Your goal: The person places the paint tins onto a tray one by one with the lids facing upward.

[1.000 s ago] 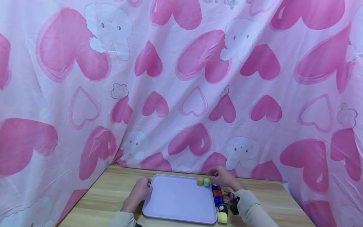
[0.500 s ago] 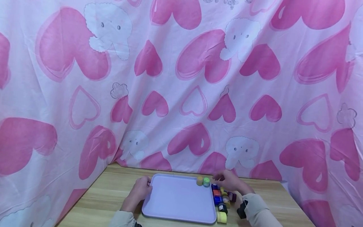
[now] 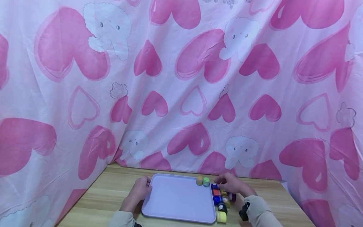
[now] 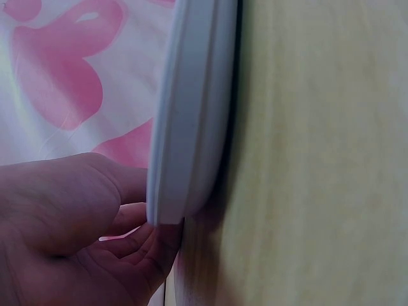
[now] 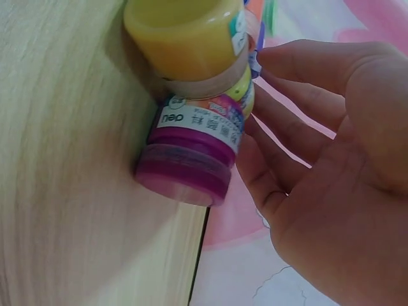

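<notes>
The person looks to be midway through moving small paint jars from the table onto the lilac tray [image 3: 175,198]: two already stand on its far right corner, an ochre-capped jar [image 3: 199,180] and a green-capped jar [image 3: 206,181], touching one another. The left hand [image 3: 139,190] steadies the tray at its far left edge, fingers curled under the rim and thumb over it, as the left wrist view shows plainly. The right hand [image 3: 231,184] hovers over the far end of the cluster of jars [image 3: 222,200] standing just beside the tray's right edge; its fingers are loosely bent and, from the right wrist view, seem to close on nothing yet, though the fingertips are hidden from me. A purple-capped jar [image 5: 191,162] and a yellow-capped jar [image 5: 185,38] stand right by its palm. My guess is the next move calls for a clean pinch on one cap and a lift clear of its neighbours, since the jars are packed tightly and could topple. A pink heart-printed sheet [image 3: 181,78] hangs close behind the wooden table [image 3: 107,189].
</notes>
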Demonstrator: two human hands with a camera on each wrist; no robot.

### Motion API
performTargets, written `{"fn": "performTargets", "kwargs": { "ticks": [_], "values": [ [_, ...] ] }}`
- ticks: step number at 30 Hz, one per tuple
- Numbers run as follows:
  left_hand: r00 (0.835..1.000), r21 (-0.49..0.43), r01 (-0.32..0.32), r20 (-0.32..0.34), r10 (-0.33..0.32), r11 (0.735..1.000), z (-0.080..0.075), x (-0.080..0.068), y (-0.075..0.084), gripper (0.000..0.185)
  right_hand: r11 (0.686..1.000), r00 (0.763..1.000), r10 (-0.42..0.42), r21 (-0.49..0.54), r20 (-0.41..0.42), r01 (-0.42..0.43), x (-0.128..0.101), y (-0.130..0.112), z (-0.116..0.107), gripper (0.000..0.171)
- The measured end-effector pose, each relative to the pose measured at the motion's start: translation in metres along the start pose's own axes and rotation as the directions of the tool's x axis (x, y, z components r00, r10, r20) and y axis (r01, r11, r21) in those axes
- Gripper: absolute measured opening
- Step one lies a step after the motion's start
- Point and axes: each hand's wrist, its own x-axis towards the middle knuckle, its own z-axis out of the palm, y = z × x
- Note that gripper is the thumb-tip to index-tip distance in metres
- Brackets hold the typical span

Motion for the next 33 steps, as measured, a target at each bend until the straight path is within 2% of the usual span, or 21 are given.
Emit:
{"fn": "performTargets", "kwargs": {
  "ticks": [9, 21, 29, 33],
  "values": [
    [1.000, 0.003, -0.002, 0.005, 0.002, 1.000, -0.001, -0.001, 0.001, 0.016, 0.997, 0.996, 0.083, 0.005, 0.035, -0.083, 0.003, 0.001, 0.004, 0.030],
    [1.000, -0.002, -0.007, 0.005, 0.007, 1.000, -0.002, -0.001, 0.001, 0.015, 0.983, 0.982, 0.185, -0.003, 0.032, -0.185, 0.002, 0.001, 0.009, 0.028],
    [1.000, -0.012, 0.016, 0.014, -0.016, 1.000, -0.001, 0.001, 0.001, 0.016, 0.986, 0.985, 0.169, 0.005, 0.021, -0.169, 0.002, 0.001, 0.010, 0.027],
    [1.000, -0.018, 0.022, 0.017, -0.022, 1.000, 0.000, 0.002, 0.000, 0.016, 0.993, 0.993, 0.116, 0.021, 0.029, -0.117, 0.002, 0.001, 0.009, 0.026]
  ]
}}
